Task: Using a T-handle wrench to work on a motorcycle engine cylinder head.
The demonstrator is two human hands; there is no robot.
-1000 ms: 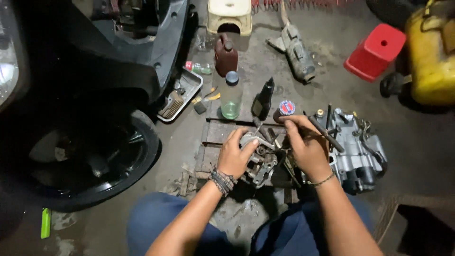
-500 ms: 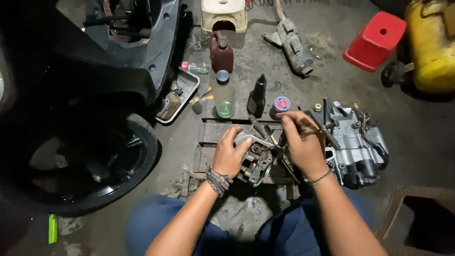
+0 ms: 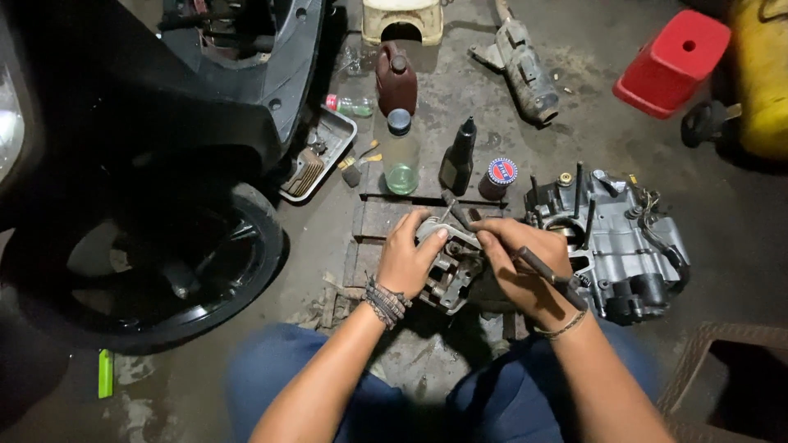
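Observation:
A grey metal engine part (image 3: 447,283) rests on wooden slats (image 3: 382,221) between my knees. My left hand (image 3: 408,261), with a beaded bracelet on the wrist, grips the part's top left edge. My right hand (image 3: 524,267) holds a dark rod-like tool (image 3: 548,275) and presses its tip onto the top of the part. A thin metal piece (image 3: 453,212) sticks up between the two hands. A larger grey engine block (image 3: 611,238) with upright studs stands just right of my right hand.
A black scooter wheel (image 3: 156,271) and body fill the left. Behind the part stand a clear bottle (image 3: 400,156), a black bottle (image 3: 460,156), a small tin (image 3: 497,176), a dark red jug (image 3: 396,78) and a metal tray (image 3: 320,156). A red stool (image 3: 669,61) lies far right.
The view has shifted slightly. Both hands stay on the engine part; my right hand has moved a little with the tool on the part's top.

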